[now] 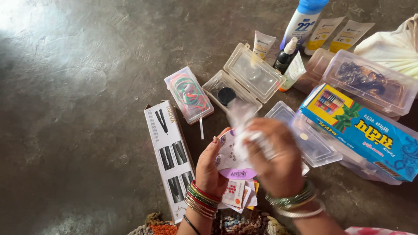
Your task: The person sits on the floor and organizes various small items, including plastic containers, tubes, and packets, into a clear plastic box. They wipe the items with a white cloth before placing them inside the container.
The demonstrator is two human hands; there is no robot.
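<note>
Above grey floor, left hand (pixel 209 167) fingers grasping white sticker card (pixel 230 159), right hand (pixel 272 159) fingers pinching its clear wrapper (pixel 241 117).

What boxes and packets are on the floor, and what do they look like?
Long white box: left of the left hand, black tool pictures.
Blue box: right side, flat, yellow and green patches.
Spray bottle: top, white, blue cap.
Yellow tubes: top right, pale.
Sticker card: in both hands, white and purple; right hand blurred.
</note>
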